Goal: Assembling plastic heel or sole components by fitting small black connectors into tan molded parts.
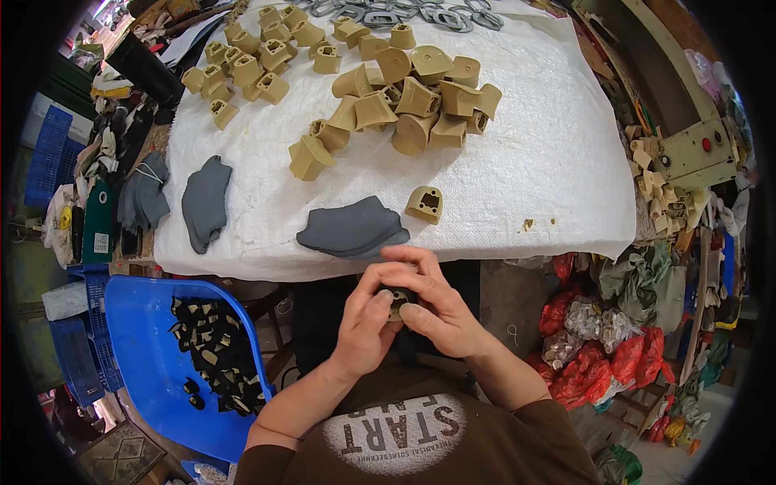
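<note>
My left hand [365, 317] and my right hand [440, 311] meet in front of my chest, both closed around one tan shoe heel [395, 312] with dark material round it. Both thumbs press on its holed tan face; the fingers hide much of the rest. Just beyond my hands, a stack of dark grey cut pieces [352, 228] lies at the table's near edge. A single bare tan heel [424, 204] sits right of that stack. Farther back, bare tan heels [416, 99] are heaped, with a looser group [246, 69] to the left.
White woven sheeting [517, 194] covers the table. More dark grey pieces [207, 202] lie at left. Grey oval rings [384, 16] sit at the far edge. A blue tub [145, 364] at lower left holds dark-covered heels [214, 352]. Red plastic bags [582, 376] stand at right.
</note>
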### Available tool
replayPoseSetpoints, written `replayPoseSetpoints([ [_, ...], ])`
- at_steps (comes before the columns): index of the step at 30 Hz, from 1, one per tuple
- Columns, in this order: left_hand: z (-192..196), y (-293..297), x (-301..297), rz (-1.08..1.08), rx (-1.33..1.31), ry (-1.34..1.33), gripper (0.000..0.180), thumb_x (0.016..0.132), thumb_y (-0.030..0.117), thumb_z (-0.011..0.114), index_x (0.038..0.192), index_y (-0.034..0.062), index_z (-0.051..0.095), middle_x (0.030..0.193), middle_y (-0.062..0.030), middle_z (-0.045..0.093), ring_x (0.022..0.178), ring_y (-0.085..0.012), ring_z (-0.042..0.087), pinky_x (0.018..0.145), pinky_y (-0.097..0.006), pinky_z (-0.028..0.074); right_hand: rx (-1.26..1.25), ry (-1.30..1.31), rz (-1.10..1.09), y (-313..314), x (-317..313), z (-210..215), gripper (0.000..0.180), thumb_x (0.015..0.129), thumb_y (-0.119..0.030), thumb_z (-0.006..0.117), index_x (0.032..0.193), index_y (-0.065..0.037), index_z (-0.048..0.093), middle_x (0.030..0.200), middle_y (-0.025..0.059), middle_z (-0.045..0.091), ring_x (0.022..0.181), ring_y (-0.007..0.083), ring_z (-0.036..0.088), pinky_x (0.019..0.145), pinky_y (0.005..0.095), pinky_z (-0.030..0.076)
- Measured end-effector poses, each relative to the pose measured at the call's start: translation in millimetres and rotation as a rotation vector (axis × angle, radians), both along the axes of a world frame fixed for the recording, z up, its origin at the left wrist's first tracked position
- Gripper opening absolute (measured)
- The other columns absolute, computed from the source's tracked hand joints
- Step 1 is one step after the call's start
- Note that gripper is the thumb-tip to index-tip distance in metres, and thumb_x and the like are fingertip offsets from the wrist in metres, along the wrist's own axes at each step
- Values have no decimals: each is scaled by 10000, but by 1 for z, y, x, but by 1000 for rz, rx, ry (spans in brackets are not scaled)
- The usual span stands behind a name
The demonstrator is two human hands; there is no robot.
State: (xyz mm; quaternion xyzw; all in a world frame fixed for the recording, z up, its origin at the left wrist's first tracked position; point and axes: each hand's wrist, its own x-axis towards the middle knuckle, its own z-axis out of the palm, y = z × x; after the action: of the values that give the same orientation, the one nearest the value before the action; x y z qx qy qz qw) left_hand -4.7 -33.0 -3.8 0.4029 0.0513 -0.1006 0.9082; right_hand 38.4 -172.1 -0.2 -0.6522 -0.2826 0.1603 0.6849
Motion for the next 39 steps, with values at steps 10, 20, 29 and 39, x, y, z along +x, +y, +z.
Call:
replayPoseSetpoints([
  [10, 3, -6, 1, -79, -169, 45, 636, 822, 452, 657, 1231, 51, 380, 1045, -84, 507, 879, -166, 556, 707, -283, 472, 94, 182, -75, -6, 9, -2, 224, 906, -144, 482, 1055, -23, 596, 1171, 113, 450, 1026, 189, 476, 849, 302, 441],
  [20, 5, 0, -1, -284, 208, -132, 724, 818, 491, 634, 1268, 10, 335, 910, -72, 520, 753, -117, 540, 643, -229, 448, 207, 430, 228, -2, 31, 1, 208, 880, -118, 536, 687, -44, 510, 1056, 144, 566, 987, 213, 511, 889, 333, 402],
  [29, -5, 6, 5, -121, 243, -108, 730, 819, 518, 628, 1309, 77, 313, 1078, -63, 487, 891, -152, 524, 709, -293, 461, 48, 223, -51, 6, -5, -4, 529, 978, -458, 287, 1291, -68, 460, 1248, 113, 386, 841, 150, 474, 695, 254, 430],
  [39, 11, 7, 10, 266, 551, -55, 721, 776, 120, 700, 1358, 43, 283, 1113, -88, 475, 878, -167, 514, 780, -286, 445, -222, -265, -294, -7, -8, 9, 548, 804, -214, 670, 1282, -32, 474, 904, 98, 567, 690, 153, 510, 671, 309, 436],
])
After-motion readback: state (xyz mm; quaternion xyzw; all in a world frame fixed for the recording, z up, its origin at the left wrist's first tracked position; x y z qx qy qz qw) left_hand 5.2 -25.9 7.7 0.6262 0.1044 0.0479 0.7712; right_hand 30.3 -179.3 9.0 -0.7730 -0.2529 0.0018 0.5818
